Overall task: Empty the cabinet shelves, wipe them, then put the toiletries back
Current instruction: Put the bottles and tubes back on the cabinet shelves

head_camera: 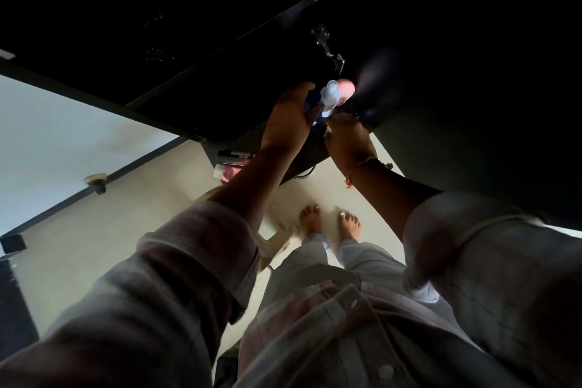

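Reaching up with both arms, I have my left hand (pixel 285 118) wrapped around a small clear bottle (pixel 329 98) with a blue label, its pale cap pointing up toward the dark cabinet. The grip there is closed on the bottle, fingers curled round its left side. My right hand (pixel 348 138) sits just beside and below it, touching the bottle's lower end; whether that grip is closed on something I cannot tell, since the fingers turn away into shadow. A blurred pinkish thing (pixel 348 88) shows right behind the cap, too smeared to name.

An open cabinet door (pixel 239 50), dark and edge-on, hangs over my left forearm, and a metal hinge (pixel 327 44) glints just above the bottle. The cabinet interior is too dark to read. Below my left wrist, a few toiletries (pixel 231 164) lie on a dark ledge, partly hidden by the arm. A thin bracelet (pixel 357 172) circles my right wrist. Rolled sleeves (pixel 204 246) fill the lower view, and my bare feet (pixel 329 224) stand on the pale floor (pixel 94 230), with a pale stool (pixel 277 239) near them on the left.
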Demonstrator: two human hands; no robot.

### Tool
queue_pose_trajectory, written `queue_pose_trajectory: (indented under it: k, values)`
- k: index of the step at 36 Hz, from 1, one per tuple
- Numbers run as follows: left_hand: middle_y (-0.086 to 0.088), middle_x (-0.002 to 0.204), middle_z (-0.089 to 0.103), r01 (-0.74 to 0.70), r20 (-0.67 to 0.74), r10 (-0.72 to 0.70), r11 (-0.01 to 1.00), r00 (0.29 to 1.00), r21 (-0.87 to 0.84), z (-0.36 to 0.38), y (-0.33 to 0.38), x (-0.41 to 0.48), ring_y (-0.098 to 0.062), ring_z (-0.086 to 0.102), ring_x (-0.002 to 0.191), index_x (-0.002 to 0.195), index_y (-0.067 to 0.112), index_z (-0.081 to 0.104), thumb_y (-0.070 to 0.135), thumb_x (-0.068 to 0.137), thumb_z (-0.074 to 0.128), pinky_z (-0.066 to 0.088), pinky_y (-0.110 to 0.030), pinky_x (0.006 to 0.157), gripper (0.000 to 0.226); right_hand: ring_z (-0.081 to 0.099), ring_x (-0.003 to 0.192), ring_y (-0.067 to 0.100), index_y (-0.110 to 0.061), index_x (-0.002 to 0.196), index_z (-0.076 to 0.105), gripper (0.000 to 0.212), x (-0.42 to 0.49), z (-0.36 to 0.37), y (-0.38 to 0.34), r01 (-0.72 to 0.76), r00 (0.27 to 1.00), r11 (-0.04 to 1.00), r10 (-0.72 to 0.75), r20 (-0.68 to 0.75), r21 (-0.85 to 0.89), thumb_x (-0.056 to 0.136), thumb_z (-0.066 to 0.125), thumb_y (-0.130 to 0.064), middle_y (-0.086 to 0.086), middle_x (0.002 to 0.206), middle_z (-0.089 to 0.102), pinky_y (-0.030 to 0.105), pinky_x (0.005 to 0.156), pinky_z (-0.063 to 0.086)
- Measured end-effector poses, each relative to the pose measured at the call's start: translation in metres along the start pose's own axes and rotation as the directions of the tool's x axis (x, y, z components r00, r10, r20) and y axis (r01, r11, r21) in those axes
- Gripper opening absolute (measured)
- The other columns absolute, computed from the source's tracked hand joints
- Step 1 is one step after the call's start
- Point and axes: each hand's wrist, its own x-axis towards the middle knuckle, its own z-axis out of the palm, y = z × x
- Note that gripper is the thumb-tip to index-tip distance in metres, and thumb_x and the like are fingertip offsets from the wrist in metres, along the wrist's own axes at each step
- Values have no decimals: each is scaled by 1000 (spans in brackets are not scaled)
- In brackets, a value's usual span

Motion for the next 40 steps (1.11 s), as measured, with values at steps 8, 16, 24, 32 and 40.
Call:
queue_pose_trajectory:
  k: [8, 16, 24, 32, 40]
  values:
    - [-13, 124, 61, 10, 7, -10, 1000, 1000, -7, 0, 1, -1, -24, 57, 117, 130, 4, 54, 20, 87, 70, 33, -11, 89, 49, 64, 87, 41, -9, 96, 63, 17, -4, -4, -4, -7, 1000, 1000, 7, -22, -1, 85, 50, -13, 16, 99, 65, 43, 72, 54]
    - [-16, 128, 59, -4, 17, 4, 1000, 1000, -1, 2, 0, -5, -29, 56, 121, 134, 3, 51, 16, 83, 74, 43, -30, 99, 58, 64, 88, 40, -17, 108, 64, 26, -8, -2, 1, 0, 999, 1000, 0, -35, -15, 84, 52, -18, 8, 106, 63, 46, 71, 56]
    - [-18, 131, 56, 28, 17, -28, 999, 999, -38, 2, -3, -9, -29, 52, 125, 136, 0, 47, 18, 79, 79, 34, -18, 97, 68, 64, 94, 39, -20, 123, 56, 40, -19, -18, -12, -18, 1000, 997, 18, -6, -73, 83, 61, -27, 6, 127, 54, 47, 74, 56]
    - [-13, 128, 55, 72, -159, -67, 997, 985, 28, -17, -26, -46, -21, 53, 120, 133, 7, 51, 23, 93, 63, 46, -26, 97, 45, 65, 80, 37, -23, 113, 57, 36, -43, -26, -26, 75, 991, 991, -86, -104, -113, 86, 61, -45, 5, 129, 52, 41, 61, 56]
    - [-6, 114, 54, 532, -326, -546, 835, 772, -140, -38, -96, -123, -21, 58, 100, 116, 13, 56, 12, 90, 59, 53, -38, 87, 26, 62, 86, 32, -16, 93, 63, 19, -50, 14, -41, 257, 965, 966, -255, 58, -39, 96, 52, -32, 7, 99, 60, 35, 63, 50]
